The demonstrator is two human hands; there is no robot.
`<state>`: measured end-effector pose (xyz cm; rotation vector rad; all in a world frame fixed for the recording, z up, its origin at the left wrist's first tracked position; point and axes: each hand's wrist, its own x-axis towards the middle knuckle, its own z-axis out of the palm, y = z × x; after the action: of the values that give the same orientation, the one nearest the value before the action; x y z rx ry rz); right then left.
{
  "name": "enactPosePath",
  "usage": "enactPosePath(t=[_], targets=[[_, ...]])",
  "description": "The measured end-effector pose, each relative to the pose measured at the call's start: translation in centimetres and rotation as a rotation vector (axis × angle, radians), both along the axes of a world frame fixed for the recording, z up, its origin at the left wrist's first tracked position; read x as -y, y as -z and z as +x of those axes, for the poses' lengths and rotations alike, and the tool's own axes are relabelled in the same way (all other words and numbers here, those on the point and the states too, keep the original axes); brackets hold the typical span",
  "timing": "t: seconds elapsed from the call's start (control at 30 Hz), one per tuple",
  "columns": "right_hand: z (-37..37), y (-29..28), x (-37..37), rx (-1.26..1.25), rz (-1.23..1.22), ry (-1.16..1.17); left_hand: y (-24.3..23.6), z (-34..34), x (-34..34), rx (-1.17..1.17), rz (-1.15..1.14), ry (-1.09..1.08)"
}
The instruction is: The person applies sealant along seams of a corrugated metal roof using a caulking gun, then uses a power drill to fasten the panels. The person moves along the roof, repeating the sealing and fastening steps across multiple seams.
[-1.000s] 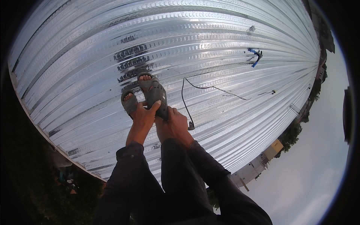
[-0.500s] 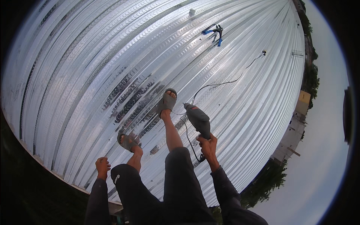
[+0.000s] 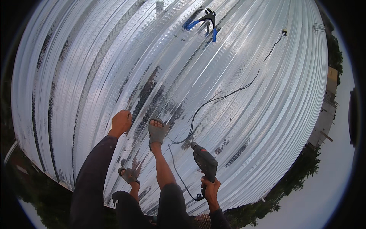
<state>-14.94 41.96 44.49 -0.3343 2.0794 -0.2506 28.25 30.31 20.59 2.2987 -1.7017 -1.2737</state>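
Observation:
A dark grey power drill is held by its grip in my right hand, its nose tilted up and away over the metal roof. From the base of its handle a black cord loops out across the sheets. My left hand is reached forward with its fingers curled closed, left of my front foot and low over a rib. What it holds, if anything, is hidden. Farther off lies a black tool with two blue handles, like a pair of pliers, with its handles spread.
Shiny ribbed metal roofing sheets curve away all round. My sandalled feet stand on them, one ahead of the other. At the far right, the cord runs to a small connector. Beyond the roof edge are trees and a building.
My left hand has moved forward and right, from beside my knee to over the roof. The drill appears lower in view, still in my right hand. The view has shifted.

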Motion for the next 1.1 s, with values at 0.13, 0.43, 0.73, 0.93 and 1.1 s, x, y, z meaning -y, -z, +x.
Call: enactPosePath(t=[0.13, 0.43, 0.73, 0.93, 1.1], targets=[[-1.7, 1.0, -1.7, -0.049, 0.049, 0.211, 8.8, -8.1, 17.7, -0.079, -0.313, 0.175], [-0.8, 3.7, -3.9, -0.135, 0.164, 0.404, 22.3, -15.3, 41.7, 0.24, -0.595, 0.448], [1.7, 3.4, -6.8, -0.032, 0.198, 0.391, 26.9, -13.4, 39.1, 0.253, -0.487, 0.317], [4.5, -0.6, -6.8, 0.03, 0.235, 0.449, 19.1, -14.1, 26.3, -0.625, 0.132, -0.324], [5.6, -3.1, -11.5, 0.007, 0.288, 0.341, 7.0, -15.9, 15.8, -1.382, 0.564, -0.797]])
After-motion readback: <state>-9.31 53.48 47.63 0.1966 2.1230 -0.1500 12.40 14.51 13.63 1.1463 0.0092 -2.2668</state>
